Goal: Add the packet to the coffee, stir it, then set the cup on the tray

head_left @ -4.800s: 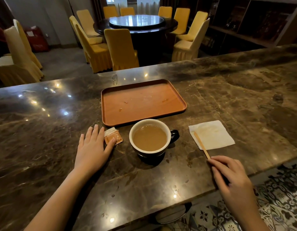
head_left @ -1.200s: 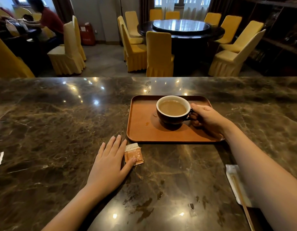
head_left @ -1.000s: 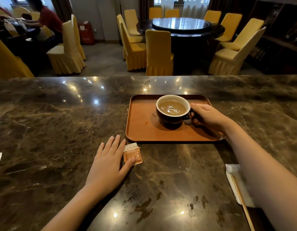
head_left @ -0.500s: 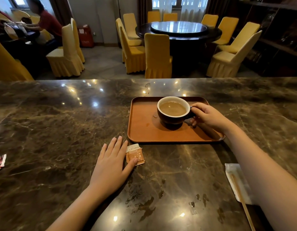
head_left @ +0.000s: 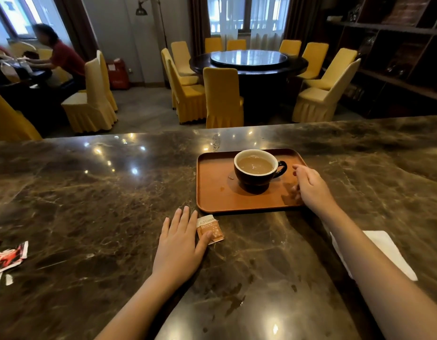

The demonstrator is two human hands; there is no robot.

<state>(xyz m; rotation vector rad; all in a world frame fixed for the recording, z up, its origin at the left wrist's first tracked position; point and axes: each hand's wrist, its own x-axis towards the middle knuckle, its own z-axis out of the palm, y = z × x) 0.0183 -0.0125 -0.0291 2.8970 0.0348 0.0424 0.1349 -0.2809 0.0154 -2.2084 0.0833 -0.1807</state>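
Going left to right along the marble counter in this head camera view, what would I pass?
Red torn wrapper → left hand → orange packet → coffee cup → right hand → white napkin.

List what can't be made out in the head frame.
- Stir stick: not visible; right forearm crosses the napkin.
- Packet: print too small; left hand thumb covers an edge.
- Red wrapper: cut by left edge.
- Cup: base in shadow on the tray.
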